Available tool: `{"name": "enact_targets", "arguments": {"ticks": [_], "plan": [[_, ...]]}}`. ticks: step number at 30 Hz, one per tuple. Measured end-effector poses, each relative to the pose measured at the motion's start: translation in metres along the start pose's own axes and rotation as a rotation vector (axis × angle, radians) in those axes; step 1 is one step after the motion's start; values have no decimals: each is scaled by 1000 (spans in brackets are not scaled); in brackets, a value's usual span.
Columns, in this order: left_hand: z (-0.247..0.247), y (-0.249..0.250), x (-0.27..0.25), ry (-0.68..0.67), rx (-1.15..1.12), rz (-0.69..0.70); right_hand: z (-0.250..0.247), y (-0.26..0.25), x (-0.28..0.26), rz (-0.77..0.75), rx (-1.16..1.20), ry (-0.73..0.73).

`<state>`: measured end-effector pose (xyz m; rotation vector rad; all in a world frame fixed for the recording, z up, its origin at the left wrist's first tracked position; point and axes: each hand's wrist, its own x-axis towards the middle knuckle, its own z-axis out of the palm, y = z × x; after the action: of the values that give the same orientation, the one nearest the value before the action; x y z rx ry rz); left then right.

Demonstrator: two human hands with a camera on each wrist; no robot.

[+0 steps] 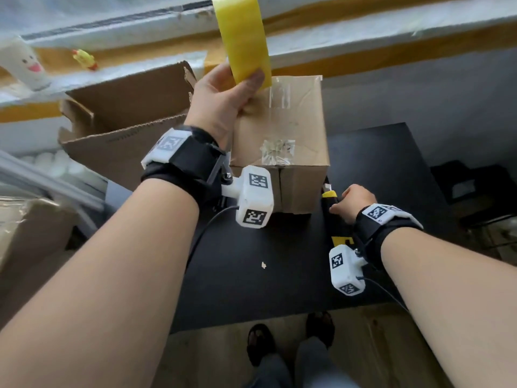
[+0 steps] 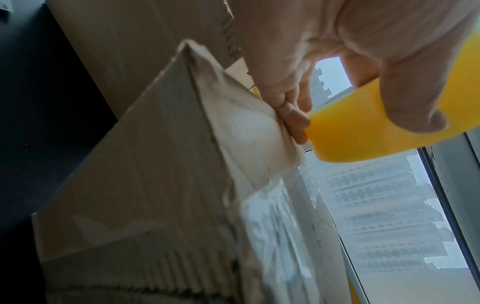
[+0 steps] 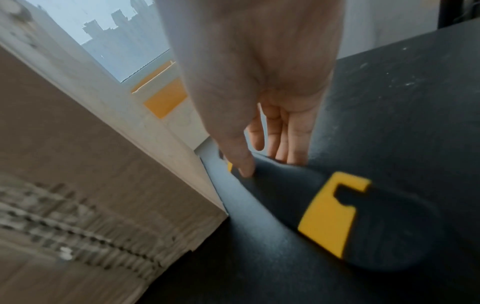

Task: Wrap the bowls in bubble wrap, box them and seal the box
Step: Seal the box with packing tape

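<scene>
One closed box (image 1: 279, 130); left fingers (image 1: 253, 77) clamp tape roll (image 1: 243, 37), right fingers (image 3: 296, 139) pinch knife (image 3: 324, 216).

The closed box (image 1: 279, 127) stands on the table (image 1: 251, 289) toward its far side, and the left hand (image 1: 221, 99) holds the tape roll (image 1: 242, 37) up over the box's far left corner. Just right of the box the cutter (image 1: 333, 219) lies on the table, the right hand (image 1: 354, 201) set over it with thumb and fingers on either side. An open carton (image 1: 126, 116) stands left of the box, and a window ledge (image 1: 126, 60) runs behind both.
</scene>
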<state>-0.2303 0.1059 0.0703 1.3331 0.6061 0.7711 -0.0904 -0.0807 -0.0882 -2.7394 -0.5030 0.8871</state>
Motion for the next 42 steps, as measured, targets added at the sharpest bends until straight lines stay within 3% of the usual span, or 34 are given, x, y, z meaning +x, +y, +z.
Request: {"name": "enact_targets", "arguments": {"ticks": [5, 11, 15, 18, 23, 28, 38, 42], "plan": [[2, 4, -1, -17, -8, 3, -18, -7, -7, -95, 24, 28], [-15, 18, -14, -23, -66, -142, -48, -22, -30, -336, 140, -319], [-21, 18, -28, 15, -36, -221, -58, -40, -47, -455, 288, -369], [-18, 16, -34, -6, -158, -240, -62, -52, -65, -551, 432, -379], [-8, 34, -30, -59, -198, -248, -84, -59, -81, -459, 608, -377], [2, 62, -11, -64, -167, -217, -131, -84, -76, -403, 475, -226], [-1, 5, 2, 50, -176, -330, -100, -83, -41, -298, 429, -132], [-3, 1, 1, 23, -88, -337, -93, -82, -36, -305, 371, -181]]}}
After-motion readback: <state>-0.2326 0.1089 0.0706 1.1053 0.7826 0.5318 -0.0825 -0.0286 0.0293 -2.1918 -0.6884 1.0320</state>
